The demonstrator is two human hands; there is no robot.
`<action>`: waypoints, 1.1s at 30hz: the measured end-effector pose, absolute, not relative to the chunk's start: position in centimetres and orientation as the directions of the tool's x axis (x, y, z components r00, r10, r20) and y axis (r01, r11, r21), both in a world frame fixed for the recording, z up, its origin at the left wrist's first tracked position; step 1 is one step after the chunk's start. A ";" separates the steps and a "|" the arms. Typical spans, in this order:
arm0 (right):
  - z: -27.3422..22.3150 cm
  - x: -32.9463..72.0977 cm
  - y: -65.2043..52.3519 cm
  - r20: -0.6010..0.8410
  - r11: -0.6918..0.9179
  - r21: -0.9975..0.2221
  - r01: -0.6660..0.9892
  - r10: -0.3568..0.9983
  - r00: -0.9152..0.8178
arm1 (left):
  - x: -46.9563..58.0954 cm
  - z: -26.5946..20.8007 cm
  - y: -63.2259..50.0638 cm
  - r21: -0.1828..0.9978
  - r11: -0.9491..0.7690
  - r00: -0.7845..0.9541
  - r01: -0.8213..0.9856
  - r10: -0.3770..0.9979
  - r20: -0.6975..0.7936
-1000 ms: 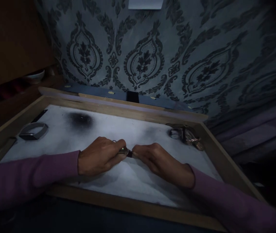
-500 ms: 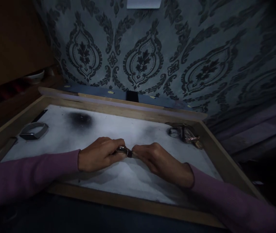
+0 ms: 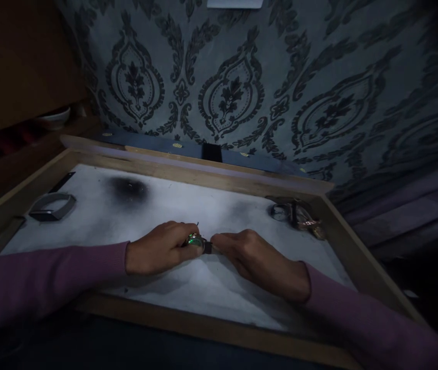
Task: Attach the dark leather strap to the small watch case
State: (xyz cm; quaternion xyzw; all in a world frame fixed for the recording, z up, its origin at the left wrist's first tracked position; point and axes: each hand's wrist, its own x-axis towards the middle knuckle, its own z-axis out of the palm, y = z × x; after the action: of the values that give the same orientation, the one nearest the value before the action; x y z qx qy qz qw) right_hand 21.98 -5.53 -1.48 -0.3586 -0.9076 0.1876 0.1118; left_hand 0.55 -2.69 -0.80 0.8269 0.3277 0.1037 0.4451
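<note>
Between my two hands is a wristwatch (image 3: pixel 196 241) with a metal case, its face catching a green glint, and a dark strap end on its right. My left hand (image 3: pixel 161 248) pinches the case between thumb and fingers. The fingers of my right hand (image 3: pixel 255 259) are closed at the strap end; the fingertips are partly hidden, but they appear to grip the strap. Both hands are just above the white bottom of a shallow wooden tray (image 3: pixel 188 177).
A grey-banded watch (image 3: pixel 53 206) lies at the tray's left side, near a dark flat strip (image 3: pixel 62 182). Several watches (image 3: pixel 299 218) are heaped in the right back corner. A dark smudge (image 3: pixel 128 190) marks the white surface. Patterned wallpaper (image 3: pixel 230 97) rises behind.
The watch has been tilted slightly, so its face now shows with a green glint. Both hands keep nearly the same place and hold, and the camera view has shifted a little.
</note>
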 end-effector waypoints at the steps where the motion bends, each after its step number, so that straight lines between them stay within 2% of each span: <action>1: -1.4 22.0 -5.5 0.067 0.671 -0.433 0.602 0.690 -0.721 | 0.6 -0.8 -2.7 0.797 -0.397 0.763 0.454 0.635 -0.119; 5: -1.4 22.2 -5.3 0.099 0.679 -0.494 0.544 0.665 -0.740 | 0.5 -0.4 -3.0 0.794 -0.404 0.757 0.455 0.644 -0.106; 15: -1.2 22.7 -5.1 0.209 0.714 -0.551 0.432 0.619 -0.757 | 0.3 0.3 -2.7 0.861 -0.329 0.777 0.388 0.620 -0.113; 24: -0.7 22.5 -5.1 0.143 0.587 -0.688 0.426 0.685 -0.714 | 0.2 0.1 -2.4 0.874 -0.332 0.795 0.354 0.599 -0.094; 33: -0.6 22.4 -5.1 0.099 0.518 -0.744 0.422 0.710 -0.698 | 0.3 0.2 -2.5 0.862 -0.361 0.789 0.356 0.610 -0.070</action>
State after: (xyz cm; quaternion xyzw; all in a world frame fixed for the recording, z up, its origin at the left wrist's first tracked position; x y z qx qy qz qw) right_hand 22.45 -5.06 -0.55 -0.3335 -0.8480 0.3601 0.1999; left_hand 0.30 -2.53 0.21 0.8143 0.2966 0.1323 0.4811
